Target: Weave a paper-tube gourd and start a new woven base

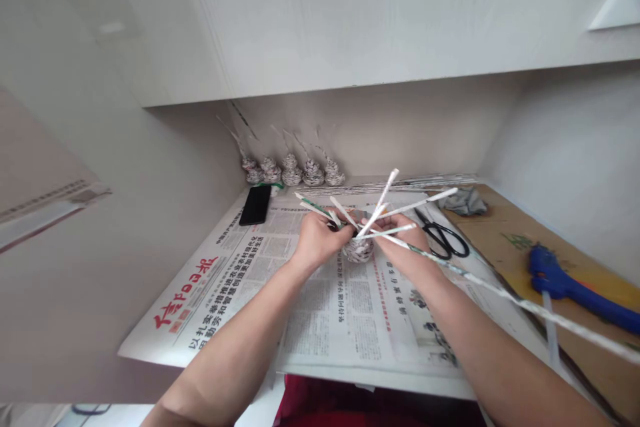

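A small round piece woven from rolled newspaper (359,251) is held between my two hands over the newspaper sheet (320,320). Several stiff paper strips (420,203) fan out from its top, and one long strip (505,295) runs off to the right over my right forearm. From the left, my left hand (323,237) is closed on the piece, thumb at its rim. My right hand (397,230) is closed on its far right side, at the strip bases; the strips partly hide its fingers.
Several woven paper gourds (291,171) line the back wall. A black phone (255,205) lies at the left. Thin paper rolls (415,183) lie along the back. Black scissors (443,240), a grey cloth (464,201) and a blue glue gun (555,277) are on the right. A cabinet (360,20) overhangs.
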`<state>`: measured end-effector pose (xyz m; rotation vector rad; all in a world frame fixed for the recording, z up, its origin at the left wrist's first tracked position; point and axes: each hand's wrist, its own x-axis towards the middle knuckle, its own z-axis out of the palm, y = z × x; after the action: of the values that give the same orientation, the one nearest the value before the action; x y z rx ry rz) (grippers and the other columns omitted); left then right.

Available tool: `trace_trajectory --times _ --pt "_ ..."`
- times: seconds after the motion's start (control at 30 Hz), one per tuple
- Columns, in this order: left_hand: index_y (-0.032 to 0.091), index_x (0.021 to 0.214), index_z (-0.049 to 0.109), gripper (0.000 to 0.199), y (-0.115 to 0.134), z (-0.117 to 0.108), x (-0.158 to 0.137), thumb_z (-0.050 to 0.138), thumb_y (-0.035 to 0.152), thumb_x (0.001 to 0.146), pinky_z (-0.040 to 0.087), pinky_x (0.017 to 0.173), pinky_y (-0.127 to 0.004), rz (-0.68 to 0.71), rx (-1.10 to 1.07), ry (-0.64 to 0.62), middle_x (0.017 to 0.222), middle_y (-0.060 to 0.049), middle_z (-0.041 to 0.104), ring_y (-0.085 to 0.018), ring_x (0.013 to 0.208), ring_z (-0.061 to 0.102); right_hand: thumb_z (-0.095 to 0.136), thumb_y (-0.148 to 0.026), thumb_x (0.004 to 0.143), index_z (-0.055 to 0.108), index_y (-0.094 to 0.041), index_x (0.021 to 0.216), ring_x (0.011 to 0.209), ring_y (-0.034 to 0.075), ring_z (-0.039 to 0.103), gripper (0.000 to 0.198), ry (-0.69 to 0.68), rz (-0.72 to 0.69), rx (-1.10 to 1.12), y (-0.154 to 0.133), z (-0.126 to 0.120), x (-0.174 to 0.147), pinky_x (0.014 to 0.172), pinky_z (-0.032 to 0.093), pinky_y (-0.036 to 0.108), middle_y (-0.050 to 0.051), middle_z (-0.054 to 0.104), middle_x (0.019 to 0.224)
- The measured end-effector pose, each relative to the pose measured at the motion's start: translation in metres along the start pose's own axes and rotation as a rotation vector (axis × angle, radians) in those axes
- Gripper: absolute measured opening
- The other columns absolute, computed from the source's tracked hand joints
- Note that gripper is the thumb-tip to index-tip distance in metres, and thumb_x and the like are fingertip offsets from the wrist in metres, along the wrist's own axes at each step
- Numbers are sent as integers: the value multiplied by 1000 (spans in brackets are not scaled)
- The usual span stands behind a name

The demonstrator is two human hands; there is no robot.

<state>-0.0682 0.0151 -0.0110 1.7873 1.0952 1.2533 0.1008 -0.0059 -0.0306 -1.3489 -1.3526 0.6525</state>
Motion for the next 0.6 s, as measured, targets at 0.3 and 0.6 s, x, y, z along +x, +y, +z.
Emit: trace_trajectory --times 0.3,0.6 --pt "13 78 75 19 7 -1 1 60 15 67 45 50 -21 -69 23 30 63 -2 69 -13 54 59 65 -33 76 75 -20 85 65 19 64 18 -83 -167 -3 -13 1 -9 59 47 28 3 70 70" --pt "14 81 74 19 5 -2 0 60 14 68 45 49 -20 -70 -4 6 59 0 67 -13 53 60 64 -33 77 74 -21 80 48 14 55 16 -134 -168 -89 -23 -7 -10 48 41 26 -1 65 59"
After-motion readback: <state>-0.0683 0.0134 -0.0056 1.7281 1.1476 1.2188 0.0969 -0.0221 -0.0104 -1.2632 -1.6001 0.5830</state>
